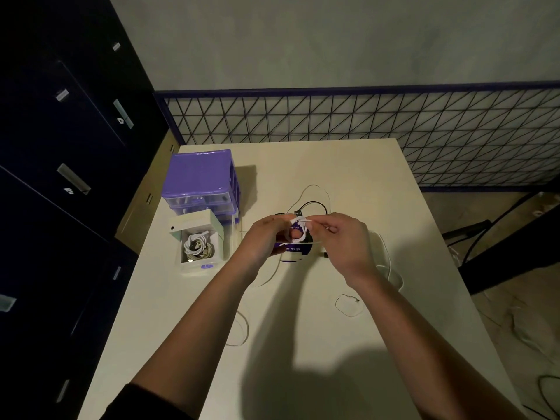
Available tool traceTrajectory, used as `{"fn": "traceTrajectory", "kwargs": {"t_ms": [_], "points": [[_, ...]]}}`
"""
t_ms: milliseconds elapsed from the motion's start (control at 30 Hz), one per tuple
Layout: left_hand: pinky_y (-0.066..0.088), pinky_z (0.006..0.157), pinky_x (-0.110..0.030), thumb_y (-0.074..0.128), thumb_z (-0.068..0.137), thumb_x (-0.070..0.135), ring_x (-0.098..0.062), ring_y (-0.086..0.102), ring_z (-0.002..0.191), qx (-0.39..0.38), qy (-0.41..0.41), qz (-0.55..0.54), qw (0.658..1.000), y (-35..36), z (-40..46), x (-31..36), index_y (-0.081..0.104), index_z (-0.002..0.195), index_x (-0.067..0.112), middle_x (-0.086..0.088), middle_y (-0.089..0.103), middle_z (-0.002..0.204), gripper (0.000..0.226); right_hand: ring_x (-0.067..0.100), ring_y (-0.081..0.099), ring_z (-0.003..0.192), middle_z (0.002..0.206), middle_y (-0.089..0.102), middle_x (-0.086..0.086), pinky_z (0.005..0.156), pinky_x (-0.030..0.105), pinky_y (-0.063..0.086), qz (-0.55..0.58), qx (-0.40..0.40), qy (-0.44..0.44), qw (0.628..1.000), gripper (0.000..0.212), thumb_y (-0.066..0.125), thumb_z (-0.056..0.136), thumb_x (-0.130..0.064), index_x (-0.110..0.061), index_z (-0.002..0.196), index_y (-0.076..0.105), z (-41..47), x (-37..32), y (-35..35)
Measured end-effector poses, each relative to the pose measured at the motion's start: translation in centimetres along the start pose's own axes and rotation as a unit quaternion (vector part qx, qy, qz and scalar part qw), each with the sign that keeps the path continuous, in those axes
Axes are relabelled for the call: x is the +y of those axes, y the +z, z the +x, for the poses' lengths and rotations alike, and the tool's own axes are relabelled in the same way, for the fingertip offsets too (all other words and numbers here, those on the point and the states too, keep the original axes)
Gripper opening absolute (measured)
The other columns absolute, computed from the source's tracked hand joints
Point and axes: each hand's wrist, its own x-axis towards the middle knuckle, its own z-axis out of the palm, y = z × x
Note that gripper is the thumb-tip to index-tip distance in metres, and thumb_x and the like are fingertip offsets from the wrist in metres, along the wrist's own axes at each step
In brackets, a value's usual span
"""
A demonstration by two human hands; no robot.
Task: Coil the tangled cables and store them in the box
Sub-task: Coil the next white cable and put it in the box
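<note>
Worked a white cable [298, 221] above the middle of the table [348, 165], held up between both hands. Left hand [266, 237] curled round a small bundle of white loops; right hand [345, 237] pinched the strand at thumb and fingertip, just right of the bundle. Trailed a loose white run off to the right and down toward the near side, ending in a small loop [348, 304] on the tabletop. Lay beneath the hands a black cable [312, 204] with its plug showing, over a round purple-and-white card [294, 250]. Stood open at the left a small white box [197, 237], already holding coiled cables [198, 245], just near of a purple drawer unit [201, 180].

Judged mid-coil, with much of the white run not yet gathered. Risked snagging the trailing strand on the black cable and dragging it along. Risked the loops springing open if the left grip eased before a tie-off. Looked crowded inside the box, so a bulky coil might not seat and could spill over the rim
</note>
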Motion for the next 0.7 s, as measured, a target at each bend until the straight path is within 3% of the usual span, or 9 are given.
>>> {"fn": "traceTrajectory", "kwargs": {"t_ms": [167, 367, 567, 700], "points": [[0.051, 0.072, -0.022, 0.056, 0.092, 0.024, -0.011, 0.059, 0.069, 0.008, 0.021, 0.01, 1.0, -0.1, -0.3, 0.0, 0.069, 0.08, 0.017, 0.002, 0.063, 0.071, 0.018, 0.009, 0.053, 0.071, 0.078, 0.066, -0.005, 0.068, 0.032, 0.046, -0.081, -0.004, -0.062, 0.995, 0.012, 0.07, 0.084, -0.023, -0.025, 0.094, 0.077, 0.1, -0.2, -0.1], [0.053, 0.063, -0.016, 0.066, 0.089, 0.028, -0.009, 0.057, 0.06, -0.006, 0.043, 0.016, 0.999, -0.7, 0.2, -0.6, 0.067, 0.077, 0.016, 0.007, 0.061, 0.059, 0.017, 0.016, 0.048, 0.088, 0.085, 0.064, -0.004, 0.075, 0.025, 0.04, -0.16, -0.037, -0.139, 0.977, 0.021, 0.061, 0.092, -0.017, -0.025, 0.107, 0.074, 0.5, 0.5, -0.6], [0.055, 0.074, -0.021, 0.067, 0.088, 0.028, -0.012, 0.065, 0.072, -0.054, 0.018, 0.013, 0.998, -1.2, -0.3, -0.6, 0.075, 0.093, 0.014, -0.006, 0.073, 0.086, 0.017, 0.003, 0.052, 0.082, 0.089, 0.06, -0.003, 0.075, 0.008, 0.036, -0.103, -0.025, -0.132, 0.986, 0.022, 0.061, 0.091, -0.01, -0.018, 0.108, 0.073, 1.0, 0.3, -0.8], [0.055, 0.067, -0.02, 0.069, 0.086, 0.022, -0.013, 0.069, 0.07, -0.051, 0.014, -0.027, 0.998, -1.1, -0.7, -0.3, 0.077, 0.088, 0.014, -0.007, 0.075, 0.084, 0.011, -0.002, 0.054, 0.081, 0.09, 0.061, -0.002, 0.075, 0.004, 0.036, -0.092, -0.004, -0.123, 0.988, 0.02, 0.063, 0.09, -0.009, -0.016, 0.104, 0.075, 1.0, 0.7, -0.7]]}}
